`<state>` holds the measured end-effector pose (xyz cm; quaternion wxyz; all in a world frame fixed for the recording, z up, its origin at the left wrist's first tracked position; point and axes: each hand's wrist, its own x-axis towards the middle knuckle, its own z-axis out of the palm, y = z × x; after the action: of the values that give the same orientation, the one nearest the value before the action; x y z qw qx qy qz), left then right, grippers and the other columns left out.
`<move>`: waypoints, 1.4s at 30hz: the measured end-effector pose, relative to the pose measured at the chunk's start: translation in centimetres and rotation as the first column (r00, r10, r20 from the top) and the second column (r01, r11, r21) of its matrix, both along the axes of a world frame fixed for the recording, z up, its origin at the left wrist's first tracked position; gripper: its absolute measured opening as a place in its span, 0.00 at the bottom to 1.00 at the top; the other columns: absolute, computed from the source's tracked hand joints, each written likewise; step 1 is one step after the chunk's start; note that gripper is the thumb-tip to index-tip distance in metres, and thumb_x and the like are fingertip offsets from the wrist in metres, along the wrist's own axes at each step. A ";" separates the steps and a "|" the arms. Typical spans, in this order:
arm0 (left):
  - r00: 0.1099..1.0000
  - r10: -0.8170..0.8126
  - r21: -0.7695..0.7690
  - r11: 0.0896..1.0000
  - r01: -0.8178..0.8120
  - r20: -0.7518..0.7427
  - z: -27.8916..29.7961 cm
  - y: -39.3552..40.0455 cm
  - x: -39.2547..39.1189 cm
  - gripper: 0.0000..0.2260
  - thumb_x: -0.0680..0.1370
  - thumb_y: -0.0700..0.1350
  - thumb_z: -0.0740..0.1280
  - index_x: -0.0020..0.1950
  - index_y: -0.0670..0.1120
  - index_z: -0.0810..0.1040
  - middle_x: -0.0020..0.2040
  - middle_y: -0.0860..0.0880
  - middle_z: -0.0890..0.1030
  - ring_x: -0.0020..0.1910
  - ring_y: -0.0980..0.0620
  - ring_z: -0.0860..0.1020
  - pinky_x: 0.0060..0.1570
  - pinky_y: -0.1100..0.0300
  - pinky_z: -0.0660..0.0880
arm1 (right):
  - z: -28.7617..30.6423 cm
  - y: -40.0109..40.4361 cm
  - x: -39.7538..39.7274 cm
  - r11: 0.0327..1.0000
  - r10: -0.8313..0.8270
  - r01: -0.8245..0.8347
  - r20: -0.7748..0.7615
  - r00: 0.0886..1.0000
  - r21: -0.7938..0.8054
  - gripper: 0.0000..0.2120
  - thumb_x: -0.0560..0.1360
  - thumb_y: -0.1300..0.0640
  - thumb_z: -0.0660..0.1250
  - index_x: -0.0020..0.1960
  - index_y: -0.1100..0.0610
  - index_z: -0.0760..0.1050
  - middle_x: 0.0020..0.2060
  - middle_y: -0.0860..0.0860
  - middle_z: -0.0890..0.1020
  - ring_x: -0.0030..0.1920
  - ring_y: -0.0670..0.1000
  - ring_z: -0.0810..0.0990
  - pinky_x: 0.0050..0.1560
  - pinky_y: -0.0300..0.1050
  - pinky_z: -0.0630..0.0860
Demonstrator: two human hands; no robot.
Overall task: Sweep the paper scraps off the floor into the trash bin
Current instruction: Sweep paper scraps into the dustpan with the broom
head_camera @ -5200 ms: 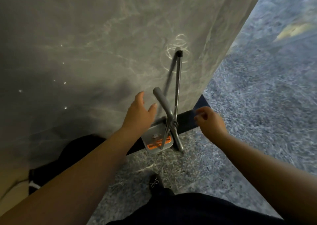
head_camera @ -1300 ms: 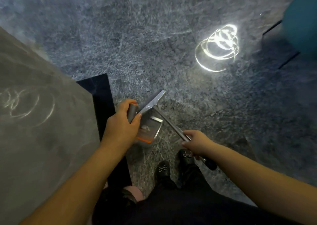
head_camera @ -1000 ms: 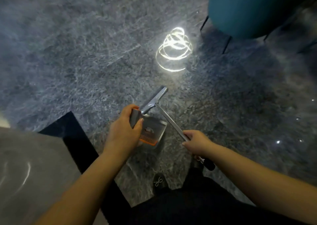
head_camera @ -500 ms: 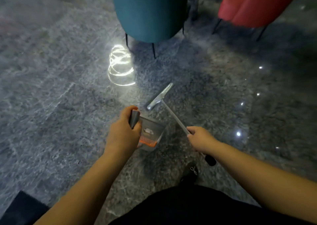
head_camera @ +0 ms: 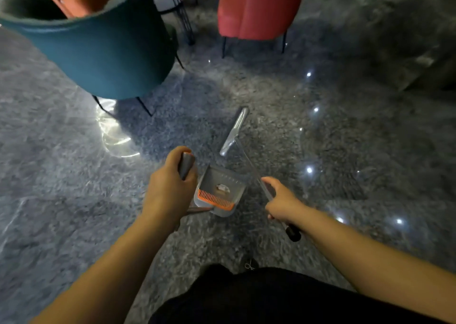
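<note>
My left hand (head_camera: 167, 190) grips the grey handle of a long-handled dustpan (head_camera: 219, 190). Its grey pan with an orange comb edge hangs just right of that hand, above the floor. My right hand (head_camera: 280, 201) grips the thin metal pole of the broom (head_camera: 234, 132). The broom's narrow grey head is out ahead of both hands, over the dark marbled floor (head_camera: 74, 188). The pole's black end sticks out behind my right wrist. No paper scraps and no trash bin show in the head view.
A teal chair (head_camera: 103, 52) on thin black legs stands at the upper left, close ahead. A red chair (head_camera: 256, 7) stands behind it at the top centre. Ceiling lights glint on the glossy floor to the right. My shoe tip shows below the hands.
The view has swung from the grey wall to open floor, and the chairs have come closer. Both hands, which reached for the leaning tools earlier, now carry the dustpan and broom.
</note>
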<state>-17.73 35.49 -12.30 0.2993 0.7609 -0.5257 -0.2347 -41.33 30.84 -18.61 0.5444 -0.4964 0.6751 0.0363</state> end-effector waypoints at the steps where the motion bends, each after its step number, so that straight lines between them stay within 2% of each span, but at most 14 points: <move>1: 0.999 -0.032 0.001 0.999 0.032 -0.009 0.1 -1.4 -0.7 0.13 0.77 0.47 0.68 0.60 0.57 0.71 0.50 0.49 0.82 0.43 0.46 0.78 0.41 0.55 0.71 | -0.1 -0.5 -0.8 1.000 -0.008 0.007 -0.026 1.000 -0.024 0.40 0.73 0.71 0.63 0.74 0.40 0.55 0.60 0.58 0.73 0.46 0.59 0.81 0.43 0.54 0.82; 6: 0.987 -0.160 0.010 0.987 0.160 -0.004 -0.2 -9.0 -4.3 0.12 0.78 0.49 0.68 0.59 0.59 0.70 0.48 0.54 0.79 0.35 0.60 0.73 0.33 0.58 0.70 | -0.7 -4.0 -4.8 0.988 -0.139 0.139 0.010 0.990 -0.064 0.35 0.73 0.71 0.60 0.70 0.40 0.61 0.48 0.56 0.76 0.37 0.57 0.81 0.34 0.49 0.79; 9: 0.971 -0.239 0.023 0.971 0.239 -0.014 -0.5 -13.7 -6.2 0.12 0.78 0.48 0.67 0.59 0.57 0.71 0.48 0.51 0.81 0.39 0.50 0.76 0.39 0.52 0.74 | -1.2 -7.2 -6.7 0.970 -0.213 0.216 0.034 0.976 -0.116 0.25 0.75 0.68 0.62 0.66 0.45 0.68 0.53 0.54 0.74 0.34 0.51 0.76 0.29 0.41 0.72; 11: 0.958 -0.288 0.032 0.957 0.288 -0.017 -0.8 -17.2 -7.3 0.11 0.79 0.49 0.67 0.60 0.57 0.71 0.48 0.52 0.79 0.40 0.49 0.76 0.40 0.51 0.75 | -1.5 -9.7 -7.8 0.947 -0.279 0.281 0.036 0.960 -0.154 0.13 0.78 0.62 0.64 0.60 0.49 0.72 0.52 0.52 0.75 0.38 0.50 0.76 0.35 0.41 0.73; 13: 0.946 -0.325 0.037 0.945 0.325 -0.022 -1.1 -20.8 -8.2 0.12 0.79 0.50 0.66 0.61 0.57 0.70 0.45 0.55 0.76 0.37 0.56 0.74 0.37 0.55 0.73 | -1.6 -12.3 -9.0 0.925 -0.341 0.337 0.011 0.940 -0.173 0.08 0.80 0.58 0.62 0.58 0.52 0.75 0.50 0.52 0.77 0.43 0.53 0.77 0.41 0.43 0.74; 16: 0.930 -0.367 0.037 0.929 0.368 -0.023 -1.5 -26.2 -9.9 0.11 0.79 0.51 0.66 0.60 0.59 0.70 0.42 0.58 0.74 0.36 0.64 0.73 0.32 0.64 0.68 | -1.2 -16.4 -11.0 0.902 -0.405 0.396 -0.019 0.914 -0.170 0.12 0.82 0.58 0.57 0.63 0.53 0.74 0.46 0.53 0.78 0.39 0.53 0.75 0.37 0.41 0.73; 19: 0.900 -0.436 0.035 0.899 0.437 -0.022 -1.4 -31.3 -12.2 0.13 0.78 0.50 0.67 0.61 0.58 0.71 0.44 0.58 0.75 0.35 0.62 0.72 0.33 0.61 0.69 | -0.3 -19.8 -13.1 0.888 -0.432 0.419 -0.028 0.902 -0.189 0.19 0.81 0.59 0.58 0.71 0.50 0.67 0.63 0.54 0.76 0.48 0.57 0.78 0.41 0.44 0.74; 21: 0.876 -0.482 0.039 0.875 0.482 -0.013 -1.3 -34.5 -14.1 0.14 0.78 0.50 0.68 0.63 0.57 0.71 0.46 0.56 0.76 0.39 0.57 0.73 0.39 0.58 0.71 | 0.3 -21.8 -14.6 0.902 -0.403 0.378 -0.093 0.910 -0.210 0.24 0.80 0.59 0.60 0.75 0.47 0.61 0.67 0.53 0.74 0.55 0.59 0.78 0.48 0.48 0.76; 26: 0.837 -0.548 0.034 0.836 0.547 0.014 -1.1 -42.4 -19.2 0.13 0.78 0.50 0.67 0.61 0.57 0.70 0.45 0.53 0.77 0.40 0.51 0.75 0.39 0.54 0.73 | 0.4 -27.5 -19.7 0.875 -0.473 0.459 -0.077 0.877 -0.152 0.32 0.75 0.60 0.64 0.75 0.46 0.58 0.62 0.55 0.76 0.50 0.57 0.78 0.41 0.43 0.74; 30: 0.835 -0.549 0.026 0.836 0.548 0.037 -1.6 -49.7 -24.4 0.13 0.78 0.48 0.67 0.62 0.54 0.72 0.44 0.52 0.77 0.37 0.51 0.72 0.37 0.56 0.68 | -0.2 -34.3 -24.6 0.907 -0.407 0.381 -0.145 0.902 -0.177 0.34 0.73 0.61 0.63 0.75 0.44 0.58 0.60 0.56 0.78 0.55 0.59 0.79 0.52 0.47 0.77; 33: 0.854 -0.520 0.027 0.854 0.520 0.022 -1.6 -55.1 -28.4 0.12 0.79 0.48 0.67 0.61 0.54 0.71 0.47 0.52 0.78 0.37 0.52 0.73 0.36 0.54 0.71 | -0.5 -39.6 -29.5 0.930 -0.355 0.318 -0.230 0.906 -0.185 0.36 0.73 0.61 0.63 0.76 0.42 0.53 0.53 0.54 0.78 0.43 0.56 0.78 0.35 0.41 0.71; 37: 0.879 -0.476 0.006 0.880 0.476 0.026 -1.1 -61.5 -33.0 0.11 0.79 0.48 0.67 0.59 0.57 0.70 0.44 0.55 0.76 0.33 0.61 0.71 0.31 0.60 0.69 | -0.1 -47.4 -35.5 0.882 -0.468 0.459 -0.082 0.880 -0.107 0.30 0.75 0.57 0.67 0.73 0.52 0.59 0.50 0.54 0.76 0.36 0.52 0.76 0.30 0.40 0.70; 39: 0.891 -0.454 -0.006 0.891 0.454 0.022 -0.5 -64.4 -35.1 0.12 0.78 0.47 0.67 0.61 0.55 0.72 0.44 0.55 0.76 0.34 0.57 0.71 0.34 0.56 0.67 | 0.1 -51.1 -37.2 0.887 -0.457 0.449 -0.069 0.887 -0.107 0.24 0.76 0.59 0.66 0.71 0.54 0.64 0.50 0.56 0.77 0.40 0.54 0.77 0.33 0.42 0.73; 42: 0.898 -0.438 -0.024 0.898 0.439 0.023 0.1 -68.5 -37.5 0.11 0.78 0.47 0.68 0.59 0.54 0.72 0.45 0.54 0.77 0.37 0.51 0.73 0.39 0.57 0.67 | -0.4 -54.5 -38.4 0.906 -0.416 0.396 -0.135 0.899 -0.150 0.27 0.75 0.61 0.64 0.72 0.51 0.64 0.59 0.56 0.77 0.54 0.58 0.78 0.49 0.46 0.77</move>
<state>-55.28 -33.06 -12.21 0.2452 0.6206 -0.6893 -0.2822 -79.74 -23.67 -19.06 0.4522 -0.3714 0.8072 -0.0777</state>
